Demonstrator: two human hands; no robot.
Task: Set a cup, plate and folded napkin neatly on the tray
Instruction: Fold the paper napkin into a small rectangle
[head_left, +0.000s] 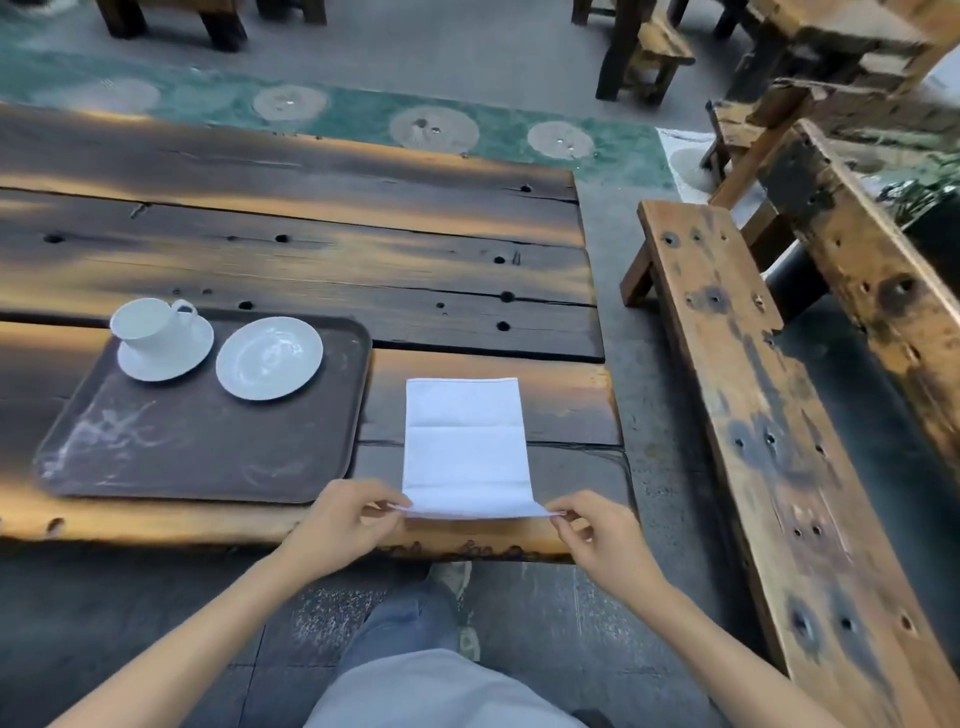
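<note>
The napkin (465, 448) lies flat on the tabletop (311, 249), just right of the tray (208, 447) holding cup (148, 325) and plate (269, 358). Left hand (345, 525) and right hand (597, 535) pinch its near corners — thin, limp, light, so best folded by its corners.

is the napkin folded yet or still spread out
Mostly spread: the napkin lies flat on the table beside the tray, creases showing, with both hands pinching its near corners, that edge lifted.

Wooden table (291, 260) bears a tray (208, 452) and napkin (465, 447).
</note>
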